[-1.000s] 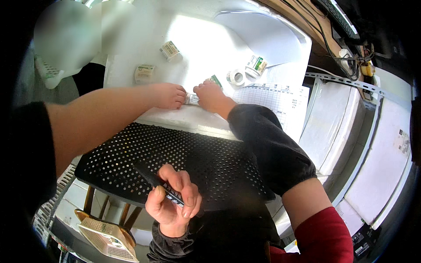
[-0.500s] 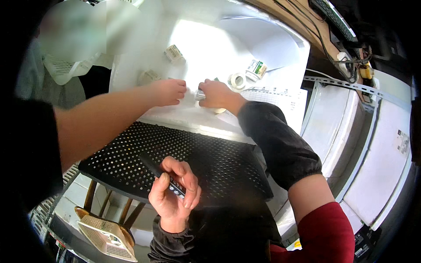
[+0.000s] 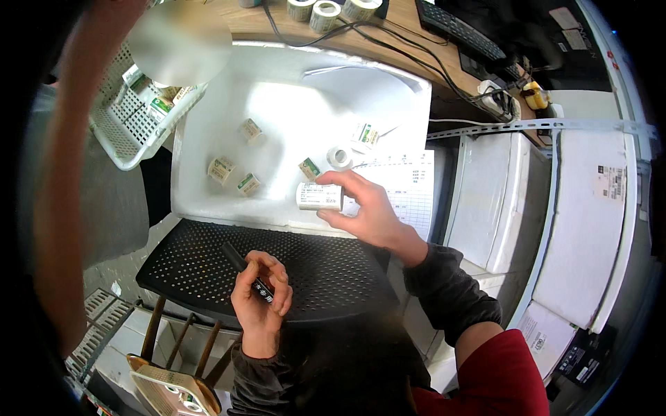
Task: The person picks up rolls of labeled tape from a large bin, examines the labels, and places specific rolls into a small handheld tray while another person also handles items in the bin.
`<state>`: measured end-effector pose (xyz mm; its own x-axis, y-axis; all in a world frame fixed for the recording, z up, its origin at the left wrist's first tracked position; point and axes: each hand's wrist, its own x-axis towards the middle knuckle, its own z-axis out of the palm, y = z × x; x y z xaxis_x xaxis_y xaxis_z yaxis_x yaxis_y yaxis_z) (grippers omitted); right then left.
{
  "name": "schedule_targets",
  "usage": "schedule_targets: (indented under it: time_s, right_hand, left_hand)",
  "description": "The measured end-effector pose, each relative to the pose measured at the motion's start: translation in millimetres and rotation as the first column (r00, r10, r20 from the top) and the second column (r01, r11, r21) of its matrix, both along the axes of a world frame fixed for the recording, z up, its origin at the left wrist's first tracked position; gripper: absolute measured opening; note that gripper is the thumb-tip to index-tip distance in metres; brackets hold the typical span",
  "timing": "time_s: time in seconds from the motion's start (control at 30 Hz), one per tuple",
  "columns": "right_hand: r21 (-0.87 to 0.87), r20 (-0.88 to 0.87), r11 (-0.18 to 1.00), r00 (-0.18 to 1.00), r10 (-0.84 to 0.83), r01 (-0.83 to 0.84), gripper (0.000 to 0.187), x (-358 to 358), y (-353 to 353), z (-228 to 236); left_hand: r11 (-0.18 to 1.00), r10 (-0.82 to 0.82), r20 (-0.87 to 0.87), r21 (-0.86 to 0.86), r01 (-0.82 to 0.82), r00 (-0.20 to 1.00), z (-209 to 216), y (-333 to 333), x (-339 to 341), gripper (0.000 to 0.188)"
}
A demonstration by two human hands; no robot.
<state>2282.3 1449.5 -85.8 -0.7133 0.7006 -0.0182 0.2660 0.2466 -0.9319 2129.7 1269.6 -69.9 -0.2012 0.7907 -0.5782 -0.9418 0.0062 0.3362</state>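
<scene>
My left hand (image 3: 259, 295) is closed around a black marker (image 3: 234, 257) at the lower middle, its dark end pointing up and left. Above the near edge of a white foam box (image 3: 284, 220), my right hand (image 3: 371, 211) grips a roll of labels (image 3: 319, 196) between thumb and fingers, its white printed side showing. Inside the box, next to my right hand, lie a green-and-white label roll (image 3: 309, 168) and a white ring-shaped roll (image 3: 339, 158). A printed sheet (image 3: 409, 187) lies partly behind my fingers. Several other small label rolls (image 3: 221, 170) are scattered at the left.
A co-worker's blurred arm (image 3: 66, 173) crosses the far left. A white basket (image 3: 125, 152) holds green-and-white items there. Beneath the box is a black perforated seat (image 3: 194, 260). Cables (image 3: 388, 35) and label rolls (image 3: 325, 15) lie on the wooden desk; foam boxes (image 3: 485, 201) stand at right.
My right hand has lifted the label roll and turned its printed side up. The co-worker's arm has withdrawn from the box to the far left. My left hand keeps hold of the marker.
</scene>
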Motion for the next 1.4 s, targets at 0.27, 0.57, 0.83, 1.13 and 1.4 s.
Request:
schedule_targets:
  time_s: [0.27,0.57,0.83,1.13,1.4]
  right_hand:
    - [-0.125,-0.058,0.989,0.995,-0.081,0.073,0.043,5.6,-9.8,15.3]
    - [-0.201,-0.112,0.976,0.988,-0.107,0.083,0.043,8.1,-22.1,20.2]
    - [-0.222,-0.084,0.972,0.992,-0.096,0.075,0.045,8.1,-25.9,22.3]
    - [-0.209,-0.106,0.976,0.990,-0.090,0.066,0.045,6.0,-23.5,20.6]
    - [-0.402,-0.195,0.902,0.947,-0.254,0.159,0.041,-66.4,-7.1,15.9]
  left_hand:
    - [1.000,0.006,-0.015,-0.030,-0.007,1.000,1.8,-0.8,0.5,0.026]
    - [1.000,0.006,-0.055,-0.024,-0.007,0.998,6.9,0.9,1.5,0.026]
    - [1.000,0.004,-0.046,-0.011,-0.005,0.999,8.0,1.4,1.4,0.026]
    - [1.000,0.000,-0.051,-0.016,-0.001,0.999,7.0,0.7,1.5,0.026]
    - [1.000,-0.026,-0.021,-0.009,0.026,0.999,2.6,-2.0,0.0,0.024]
